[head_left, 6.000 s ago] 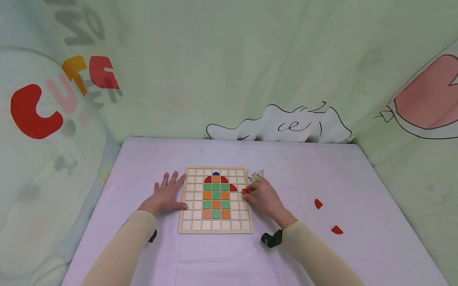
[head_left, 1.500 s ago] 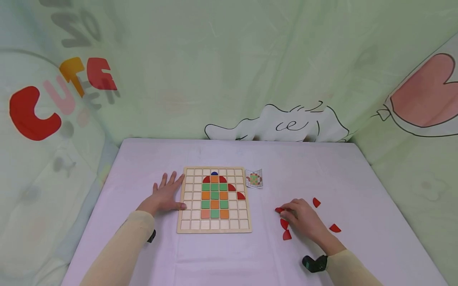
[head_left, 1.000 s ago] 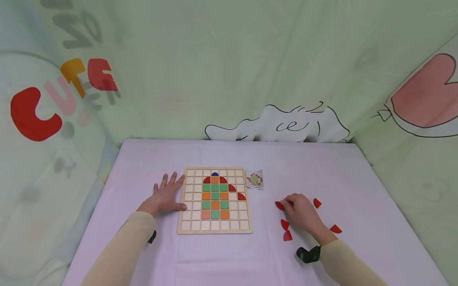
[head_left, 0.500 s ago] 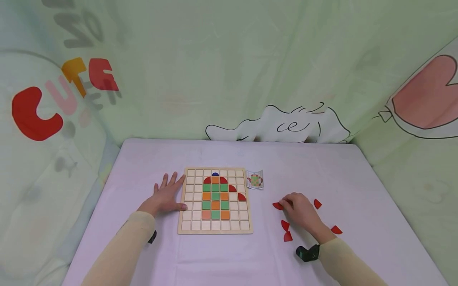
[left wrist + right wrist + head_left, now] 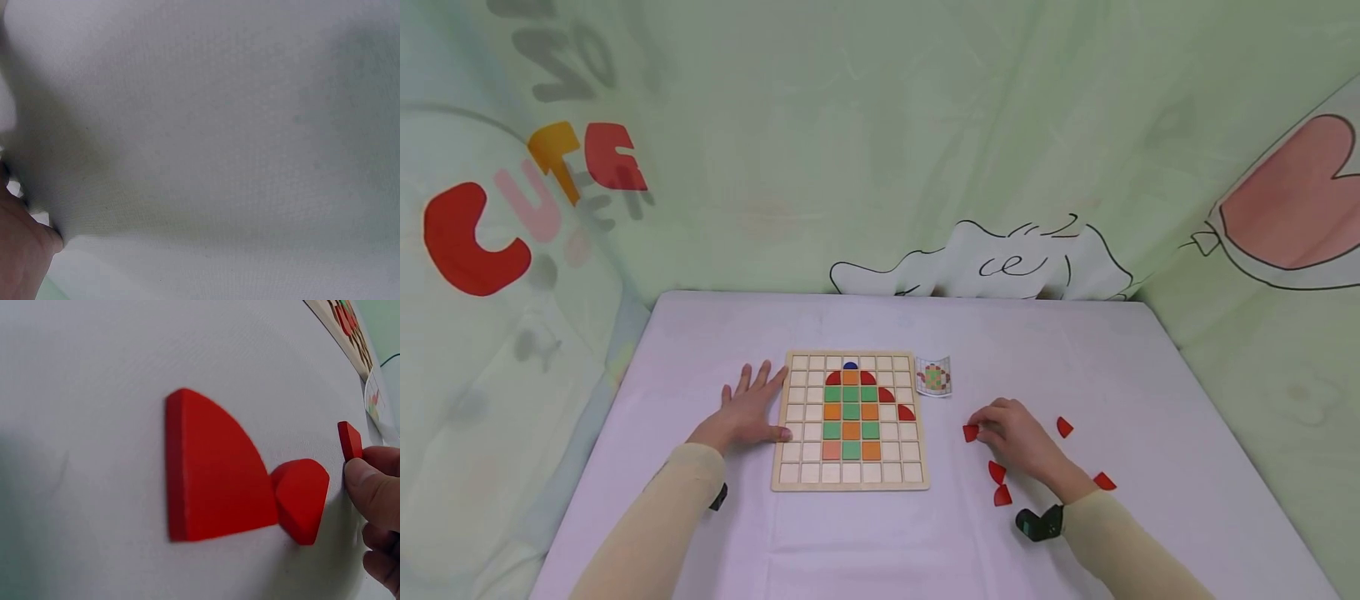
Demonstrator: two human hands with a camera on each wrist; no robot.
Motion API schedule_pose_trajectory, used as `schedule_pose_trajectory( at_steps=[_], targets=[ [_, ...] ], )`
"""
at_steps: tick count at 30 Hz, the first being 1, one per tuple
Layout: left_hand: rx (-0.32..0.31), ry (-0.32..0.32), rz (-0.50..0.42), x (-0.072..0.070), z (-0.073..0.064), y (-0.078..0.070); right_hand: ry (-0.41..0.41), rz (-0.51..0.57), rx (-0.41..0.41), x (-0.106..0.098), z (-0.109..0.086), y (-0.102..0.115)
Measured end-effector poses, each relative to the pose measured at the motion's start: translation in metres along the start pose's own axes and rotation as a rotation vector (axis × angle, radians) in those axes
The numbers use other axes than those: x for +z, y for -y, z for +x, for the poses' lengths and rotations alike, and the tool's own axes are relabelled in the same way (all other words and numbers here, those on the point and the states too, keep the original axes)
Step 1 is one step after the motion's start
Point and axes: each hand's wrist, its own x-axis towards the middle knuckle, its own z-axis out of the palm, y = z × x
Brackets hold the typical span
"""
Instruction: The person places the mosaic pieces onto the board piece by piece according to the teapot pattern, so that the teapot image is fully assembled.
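My left hand (image 5: 747, 414) lies with fingers spread against the left edge of a wooden grid board (image 5: 850, 481). Its thumb rests on the board's rim. Green, orange and red pieces fill the board's middle columns, with a blue half-round piece (image 5: 850, 365) at the top. To the right of the board, my right hand (image 5: 1017, 435) pinches a red quarter-circle block (image 5: 971, 433) between thumb and fingers. In the right wrist view the pinched block (image 5: 350, 441) shows beyond two red quarter-circle blocks (image 5: 222, 472) lying on the table. The left wrist view shows mostly pale cloth and part of the left hand (image 5: 25, 250).
A small picture card (image 5: 933, 377) with a coloured grid pattern lies at the board's upper right. Two more red quarter-circle blocks, one farther back (image 5: 1064, 427) and one nearer (image 5: 1104, 481), lie right of the right hand. A pale curtain (image 5: 880, 150) hangs behind the table.
Six seconds ago the right hand was at the board with a red block; that block now sits in a cell. The hand has since picked up another, turning it while drifting left. The left hand stays put.
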Motion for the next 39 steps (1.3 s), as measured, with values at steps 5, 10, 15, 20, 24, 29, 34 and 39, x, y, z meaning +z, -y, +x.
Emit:
schedule_pose_trajectory(
  at_steps=[5, 10, 15, 20, 24, 29, 34, 39],
  targets=[
    [0.001, -0.007, -0.004, 0.0, -0.001, 0.0, 0.037, 0.026, -0.026, 0.0, 0.002, 0.004],
    [-0.003, -0.006, -0.009, 0.0, -0.001, 0.0, 0.064, 0.025, -0.055, 0.0, 0.005, 0.008],
    [0.004, -0.009, -0.013, 0.004, 0.005, 0.006, 0.075, 0.014, -0.066, 0.002, 0.008, 0.01],
    [0.017, -0.025, -0.016, 0.009, 0.01, 0.012, 0.078, -0.011, -0.073, 0.004, 0.011, 0.011],
    [0.026, -0.026, -0.017, 0.009, 0.01, 0.012, 0.072, -0.012, -0.091, 0.003, 0.01, 0.018],
    [0.024, -0.01, -0.006, 0.002, 0.003, 0.005, 0.068, -0.024, -0.143, 0.005, 0.013, 0.038],
    [0.02, -0.002, -0.012, 0.0, 0.002, 0.004, 0.083, -0.056, -0.242, 0.013, 0.02, 0.058],
    [0.035, -0.012, -0.019, 0.003, 0.004, 0.009, 0.1, -0.076, -0.281, 0.021, 0.023, 0.072]
  ],
)
